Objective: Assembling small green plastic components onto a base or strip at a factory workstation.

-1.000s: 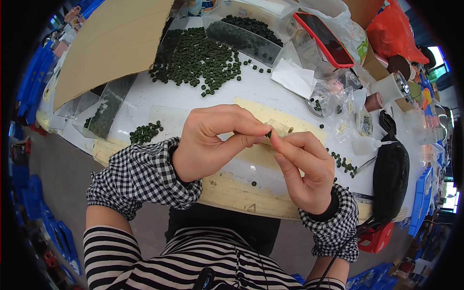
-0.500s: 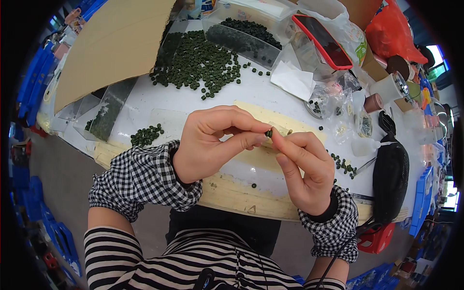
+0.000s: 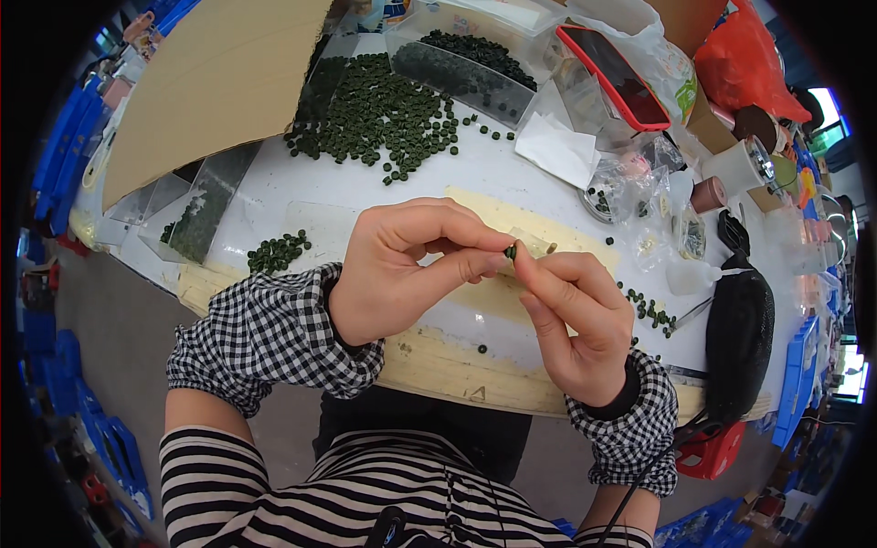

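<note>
Over the middle of the table, a small dark green round part (image 3: 510, 253) sits pinched between the thumb and forefinger of my left hand (image 3: 402, 269). My right hand (image 3: 580, 315) meets it from the other side, its forefinger tip pressed to the part and its thumb lower down, apart from that fingertip. The right hand's other fingers are bent together, so what lies between them is hidden. Below the hands, a single like part (image 3: 482, 349) lies near the table's front edge. A small pile of such parts (image 3: 279, 253) is beside my left wrist.
A large heap of green parts (image 3: 379, 110) spreads at the back, next to a clear bin (image 3: 466, 82) of darker ones. Cardboard (image 3: 210, 82) covers the back left. A red-cased phone (image 3: 612, 78), white tissue (image 3: 557, 151), plastic bags (image 3: 639, 183) and a black pouch (image 3: 738, 329) stand right.
The whole view has shifted very slightly. Both hands keep nearly the same pose, and the small green part appears turned a little between the fingertips.
</note>
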Demonstrator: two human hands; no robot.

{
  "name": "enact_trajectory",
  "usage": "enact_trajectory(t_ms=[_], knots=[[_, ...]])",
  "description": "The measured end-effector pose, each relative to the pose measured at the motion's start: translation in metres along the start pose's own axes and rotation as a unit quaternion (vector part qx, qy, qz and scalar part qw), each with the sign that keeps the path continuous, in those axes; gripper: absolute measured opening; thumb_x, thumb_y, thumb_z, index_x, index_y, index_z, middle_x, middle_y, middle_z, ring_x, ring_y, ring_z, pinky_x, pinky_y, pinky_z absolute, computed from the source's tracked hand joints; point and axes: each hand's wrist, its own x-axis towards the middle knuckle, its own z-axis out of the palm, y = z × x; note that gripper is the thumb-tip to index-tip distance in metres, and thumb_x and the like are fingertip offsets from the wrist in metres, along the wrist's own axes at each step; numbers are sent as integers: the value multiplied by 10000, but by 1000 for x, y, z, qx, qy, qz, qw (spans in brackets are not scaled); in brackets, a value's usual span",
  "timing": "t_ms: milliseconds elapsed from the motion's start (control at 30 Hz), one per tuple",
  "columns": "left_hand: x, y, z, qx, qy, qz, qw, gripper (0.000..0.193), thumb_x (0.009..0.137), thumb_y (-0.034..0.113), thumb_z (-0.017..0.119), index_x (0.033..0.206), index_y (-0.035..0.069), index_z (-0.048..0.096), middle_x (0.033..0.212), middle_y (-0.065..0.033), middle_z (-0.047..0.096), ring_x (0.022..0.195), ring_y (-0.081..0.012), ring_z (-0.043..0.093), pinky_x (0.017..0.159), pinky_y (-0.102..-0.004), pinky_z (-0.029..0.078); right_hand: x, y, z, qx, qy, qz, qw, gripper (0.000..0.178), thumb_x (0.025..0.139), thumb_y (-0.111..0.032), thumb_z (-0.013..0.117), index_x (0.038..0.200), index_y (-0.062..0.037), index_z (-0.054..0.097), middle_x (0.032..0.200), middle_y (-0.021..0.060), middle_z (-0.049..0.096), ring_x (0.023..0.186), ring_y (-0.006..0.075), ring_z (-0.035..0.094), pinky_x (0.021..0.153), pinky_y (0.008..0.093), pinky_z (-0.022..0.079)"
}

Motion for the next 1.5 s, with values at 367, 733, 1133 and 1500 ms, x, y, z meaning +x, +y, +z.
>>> enact_trajectory(t_ms=[367, 733, 1133, 1500], knots=[[29, -15, -32, 374, 6, 44, 926, 120, 814, 14, 681, 933, -2, 693, 835, -77, 665, 701, -127, 616, 627, -241, 500, 0, 4, -4, -130, 90, -47, 986, 327, 757, 54, 693, 1080, -1, 683, 804, 85, 593, 643, 168, 552, 559, 256, 443], [39, -18, -62, 342, 94, 64, 933, 189, 900, 74, 614, 1073, 15, 665, 927, -31, 687, 800, -72, 606, 705, -205, 489, -5, -15, -32, -165, 200, -73, 963, 85, 788, 74, 655, 864, 37, 667, 807, 109, 635, 644, 157, 568, 591, 245, 452], [-69, 43, -105, 491, 79, -64, 865, 220, 894, 60, 593, 1100, -1, 637, 1124, -123, 640, 1035, -206, 601, 915, -313, 456, -64, -34, 17, -270, -151, -86, 947, 389, 713, -30, 585, 1098, -6, 629, 1037, 114, 600, 877, 230, 583, 699, 320, 508], [-116, 33, -98, 572, 119, 48, 810, 288, 892, 81, 590, 1177, 49, 615, 1211, -170, 584, 1181, -322, 520, 975, -379, 424, -73, -30, 6, -314, -109, -63, 941, 295, 679, 13, 589, 969, 48, 621, 941, 119, 615, 828, 251, 590, 685, 336, 507]])
